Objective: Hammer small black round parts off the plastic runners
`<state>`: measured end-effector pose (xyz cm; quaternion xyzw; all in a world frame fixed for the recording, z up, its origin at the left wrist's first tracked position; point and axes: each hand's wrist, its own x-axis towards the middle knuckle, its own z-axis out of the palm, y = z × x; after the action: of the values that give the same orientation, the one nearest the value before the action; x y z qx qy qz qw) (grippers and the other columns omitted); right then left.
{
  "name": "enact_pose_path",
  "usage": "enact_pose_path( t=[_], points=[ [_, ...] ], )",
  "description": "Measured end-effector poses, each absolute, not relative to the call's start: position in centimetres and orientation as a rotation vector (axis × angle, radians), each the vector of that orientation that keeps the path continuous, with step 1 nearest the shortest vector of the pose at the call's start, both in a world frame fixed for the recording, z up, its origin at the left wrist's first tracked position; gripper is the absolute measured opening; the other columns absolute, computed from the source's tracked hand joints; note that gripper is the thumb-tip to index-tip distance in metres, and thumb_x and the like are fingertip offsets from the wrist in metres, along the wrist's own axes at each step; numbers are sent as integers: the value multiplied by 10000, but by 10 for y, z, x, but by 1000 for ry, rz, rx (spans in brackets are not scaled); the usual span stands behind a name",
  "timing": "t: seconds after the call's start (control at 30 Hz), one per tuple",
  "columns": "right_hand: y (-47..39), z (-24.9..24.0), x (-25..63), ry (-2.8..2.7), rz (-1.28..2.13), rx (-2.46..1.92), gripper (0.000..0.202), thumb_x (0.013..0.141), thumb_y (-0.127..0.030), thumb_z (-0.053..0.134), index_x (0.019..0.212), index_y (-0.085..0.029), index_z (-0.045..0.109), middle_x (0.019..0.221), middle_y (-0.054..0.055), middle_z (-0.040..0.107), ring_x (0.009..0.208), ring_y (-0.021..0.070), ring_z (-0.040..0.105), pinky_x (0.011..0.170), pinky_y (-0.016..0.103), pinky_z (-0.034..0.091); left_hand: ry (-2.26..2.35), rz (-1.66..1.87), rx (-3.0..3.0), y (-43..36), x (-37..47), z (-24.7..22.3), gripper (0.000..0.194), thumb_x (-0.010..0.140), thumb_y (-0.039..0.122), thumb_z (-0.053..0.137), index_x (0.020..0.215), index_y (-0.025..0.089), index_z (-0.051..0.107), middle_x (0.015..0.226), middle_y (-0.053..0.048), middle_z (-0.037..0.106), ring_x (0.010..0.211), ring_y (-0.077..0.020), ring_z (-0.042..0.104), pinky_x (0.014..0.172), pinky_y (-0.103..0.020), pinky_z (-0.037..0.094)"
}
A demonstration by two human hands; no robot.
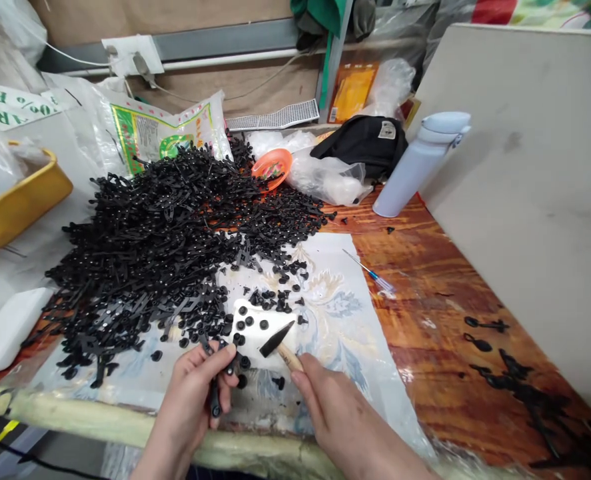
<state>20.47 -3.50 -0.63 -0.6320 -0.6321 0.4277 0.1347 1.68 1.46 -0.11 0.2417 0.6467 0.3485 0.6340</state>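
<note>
My left hand [200, 380] is closed around a black plastic part [215, 398], near the front edge of the table. To its right, my right hand [325, 393] grips the wooden handle of a small hammer [276, 339], whose dark head is over a white pad [252, 342]. Small round black pieces [264, 325] lie on and around this pad. A large heap of black plastic parts [165, 220] covers the left and middle of the table beyond my left hand.
A blue bottle [415, 170] stands at the back right before a grey panel [520, 147]. A screwdriver [370, 273] lies on the wooden table [415, 267]. An orange dish [275, 160] sits behind the heap, and a yellow bin [25, 207] is at left. More black parts [525, 387] lie at right.
</note>
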Motion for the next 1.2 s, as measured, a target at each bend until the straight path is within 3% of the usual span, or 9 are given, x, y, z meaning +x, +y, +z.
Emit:
enact_pose_path(
  t=[0.53,0.8,0.9,1.0,1.1,1.2],
  points=[
    [-35,-9,204,-1788,1246,-1804,282,950,-317,242,880,-185,481,560,-9,473,481,152,458,477,256,266,1488,725,588,18,14,-2,387,567,422,780,548,179,479,408,17,600,224,-69,395,186,-136,238],
    [-37,-1,209,-1811,1182,-1739,323,958,-323,234,921,-184,524,601,19,560,490,169,518,466,273,351,1503,749,632,16,13,-6,396,561,433,786,570,182,479,409,19,608,215,-67,394,183,-128,230],
    [-34,10,210,-1843,1081,-1588,343,970,-314,235,1105,-194,527,803,62,660,632,186,622,564,290,476,1474,764,644,14,11,-9,400,579,435,778,558,179,471,409,20,607,206,-63,390,180,-127,228],
    [-24,14,207,-1930,900,-1506,411,960,-253,269,1335,-183,422,1041,124,671,866,232,665,728,361,533,1448,773,643,13,10,-12,401,583,437,776,558,176,473,409,21,605,200,-58,386,179,-124,222],
    [-13,14,205,-2032,807,-1437,452,940,-194,302,1379,-153,400,1017,144,685,908,252,668,744,393,550,1425,778,626,13,10,-14,394,586,440,770,576,179,476,421,25,611,195,-52,380,180,-119,219],
    [-9,17,206,-2040,676,-1284,476,937,-162,331,1411,-193,358,1068,123,676,922,226,663,753,366,555,1410,790,607,12,10,-14,392,574,447,765,595,187,472,418,26,612,193,-52,373,177,-117,212]
  ],
)
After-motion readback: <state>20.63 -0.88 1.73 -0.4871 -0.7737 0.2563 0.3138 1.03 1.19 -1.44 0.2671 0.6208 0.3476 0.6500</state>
